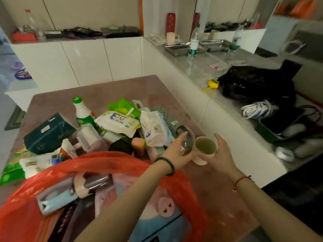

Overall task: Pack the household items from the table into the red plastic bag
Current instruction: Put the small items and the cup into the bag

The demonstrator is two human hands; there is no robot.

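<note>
The red plastic bag [108, 165] lies open at the near edge of the table, with a pink-and-blue cartoon pack [157, 206] and other packs inside. Behind it is a heap of household items: a dark green tissue pack [49, 133], a green-capped bottle [82, 112], baby wipes [117, 123] and a white pack [153, 130]. My left hand [176, 149] reaches over the bag and curls around a clear glass [187, 137]. My right hand [222, 151] wraps a cream cup [204, 149] standing upright just right of the glass.
The pinkish table [218, 189] meets a white counter [201, 70] on the right, which carries a black bag [253, 82], a yellow tape measure [213, 84], a water bottle [194, 41] and metal trays. Shoes [257, 109] lie further right. White cabinets stand behind.
</note>
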